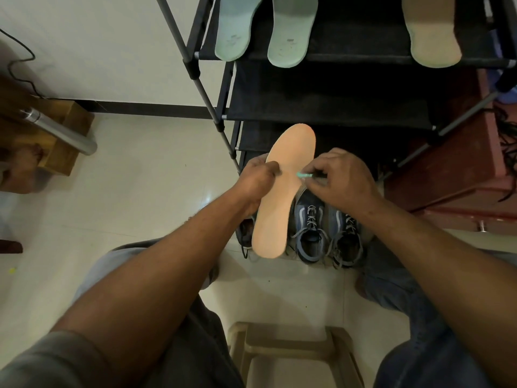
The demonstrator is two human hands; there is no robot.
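Mid-job, we judge. Our left hand (256, 180) grips the peach insole (282, 197) before the shoe rack (335, 107); right hand (344, 180) pinches a green-tipped tool (305, 175) against it. Atop the rack, green insoles (291, 32) seem done.

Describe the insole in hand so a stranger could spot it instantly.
Find the black shoe rack. Before its lowest shelf, above the blue sneakers, the left hand grips one insole. It alone is peach, unlike the mint green insoles and tan insole on top.
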